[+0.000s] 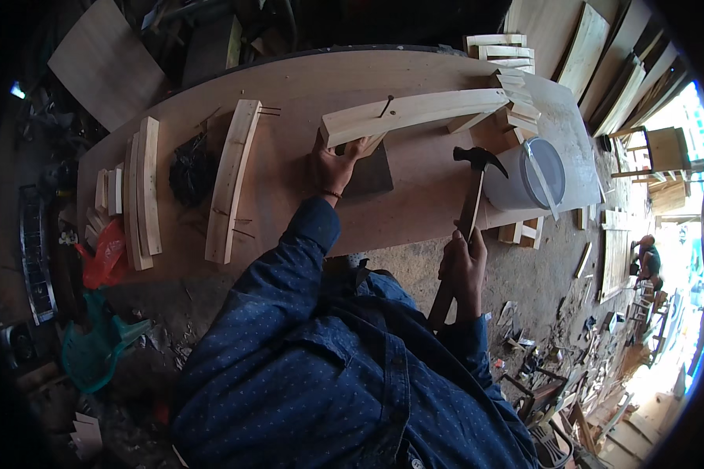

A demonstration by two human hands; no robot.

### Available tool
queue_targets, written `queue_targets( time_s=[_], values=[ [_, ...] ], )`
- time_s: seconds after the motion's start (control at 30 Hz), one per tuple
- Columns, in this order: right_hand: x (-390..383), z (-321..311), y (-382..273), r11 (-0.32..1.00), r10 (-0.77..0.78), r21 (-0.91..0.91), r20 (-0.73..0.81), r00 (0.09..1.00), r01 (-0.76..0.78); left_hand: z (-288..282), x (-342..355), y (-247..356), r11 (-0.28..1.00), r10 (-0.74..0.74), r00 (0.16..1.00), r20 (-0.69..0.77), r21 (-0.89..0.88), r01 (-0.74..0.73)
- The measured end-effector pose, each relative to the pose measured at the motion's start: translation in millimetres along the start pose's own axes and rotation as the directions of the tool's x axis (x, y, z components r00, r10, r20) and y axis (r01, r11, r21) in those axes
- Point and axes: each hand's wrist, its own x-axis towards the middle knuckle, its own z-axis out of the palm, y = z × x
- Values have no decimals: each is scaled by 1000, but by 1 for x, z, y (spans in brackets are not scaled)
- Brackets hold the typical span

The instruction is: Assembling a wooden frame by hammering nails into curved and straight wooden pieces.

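My left hand (336, 167) is closed on the near left end of a long pale wooden board (422, 112), from below. Its fingers are partly hidden under the wood. A nail (386, 106) stands up from the board's top, slightly tilted. Beneath that end, a short wooden piece slants down beside a dark flat block (371, 175) on the table. My right hand (465, 272) grips the handle of a claw hammer (471, 202), in front of the table edge. The hammer's head is raised near the board's right half, apart from the nail.
Left on the table (289, 168) lie a nail-studded wooden strip (235, 180), a black plastic bag (189, 170) and stacked strips (145, 191). A white bucket (516, 181) stands right. A green plastic chair (94, 352) is at lower left; scraps litter the floor (555, 289). Another person (648, 258) is far right.
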Motion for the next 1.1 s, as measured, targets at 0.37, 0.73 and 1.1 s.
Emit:
queue_targets(
  time_s=[0.37,0.73,1.1],
  values=[
    [6,-7,6,997,65,-32,29,997,-64,0,-2,-15,999,-39,999,-19,-23,39],
    [23,-9,23,979,136,-149,-10,991,-136,9,-3,-9,989,-28,999,-39,-145,22],
    [36,-26,52,947,263,-199,23,965,-253,11,-14,-17,982,-43,994,-105,-187,23]
  ],
)
